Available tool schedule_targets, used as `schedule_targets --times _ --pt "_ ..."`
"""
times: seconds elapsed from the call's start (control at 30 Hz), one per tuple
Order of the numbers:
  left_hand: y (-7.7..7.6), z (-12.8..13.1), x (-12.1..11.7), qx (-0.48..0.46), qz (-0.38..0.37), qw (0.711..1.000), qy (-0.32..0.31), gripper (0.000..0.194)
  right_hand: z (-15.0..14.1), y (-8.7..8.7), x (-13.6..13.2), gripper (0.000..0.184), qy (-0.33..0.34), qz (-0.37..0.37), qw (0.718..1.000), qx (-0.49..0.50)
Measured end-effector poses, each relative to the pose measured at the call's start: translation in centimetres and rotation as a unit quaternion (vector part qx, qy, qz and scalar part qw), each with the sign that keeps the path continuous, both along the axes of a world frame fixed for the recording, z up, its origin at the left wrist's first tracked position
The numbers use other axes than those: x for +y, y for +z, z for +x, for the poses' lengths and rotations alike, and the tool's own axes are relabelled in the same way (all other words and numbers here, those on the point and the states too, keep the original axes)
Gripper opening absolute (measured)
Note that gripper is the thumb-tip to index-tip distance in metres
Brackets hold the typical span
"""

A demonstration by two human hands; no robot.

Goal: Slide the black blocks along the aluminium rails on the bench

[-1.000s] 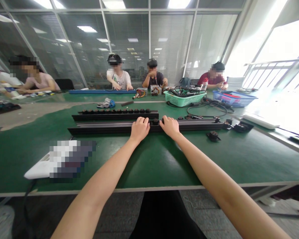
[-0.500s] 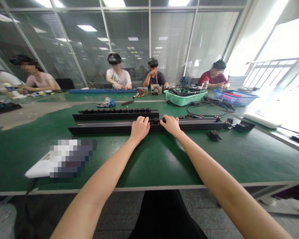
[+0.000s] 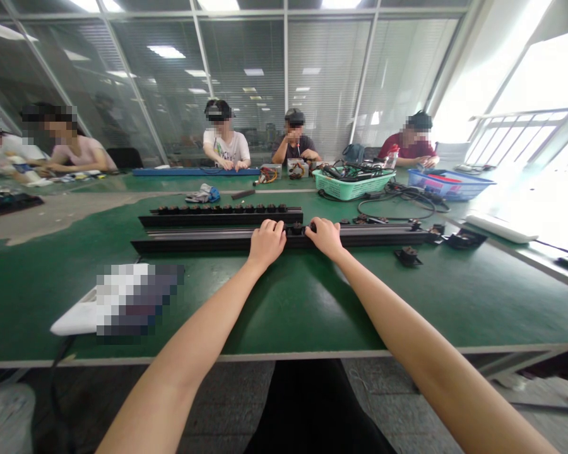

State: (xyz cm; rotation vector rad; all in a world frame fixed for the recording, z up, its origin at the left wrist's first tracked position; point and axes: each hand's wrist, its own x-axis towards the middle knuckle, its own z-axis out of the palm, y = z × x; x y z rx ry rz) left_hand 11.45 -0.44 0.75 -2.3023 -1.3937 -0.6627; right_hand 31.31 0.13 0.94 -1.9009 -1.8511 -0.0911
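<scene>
A long black metal channel [image 3: 194,244] lies across the green table in front of me. My left hand [image 3: 267,242] is closed over it near its middle, fingers curled over the upper edge. Just to the right, my right hand [image 3: 325,236] is closed with thumb and fingers around a small black socket module [image 3: 309,231] in the channel; the fingers partly cover it. Between my hands a black socket [image 3: 296,228] sits in the channel. Behind lies a shorter black channel [image 3: 218,220] with a row of several sockets.
Loose black sockets [image 3: 408,255] lie to the right, beside the channel's end. A green basket [image 3: 353,188] of cables and a blue basket [image 3: 449,189] stand farther back. Grey-blue gloves [image 3: 203,193] lie behind the channels. Several people sit across the table.
Both hands hold nearly the same places on the channel. The whole view has shifted very slightly; nothing else has clearly moved.
</scene>
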Motion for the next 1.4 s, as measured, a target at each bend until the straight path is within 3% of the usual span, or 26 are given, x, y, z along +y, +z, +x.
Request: schedule_targets --times 1.4 --pt "0.2 0.1 -0.2 0.003 -0.001 1.000 0.006 0.030 1.9 0.0 0.7 0.028 0.013 -0.013 1.000 0.018"
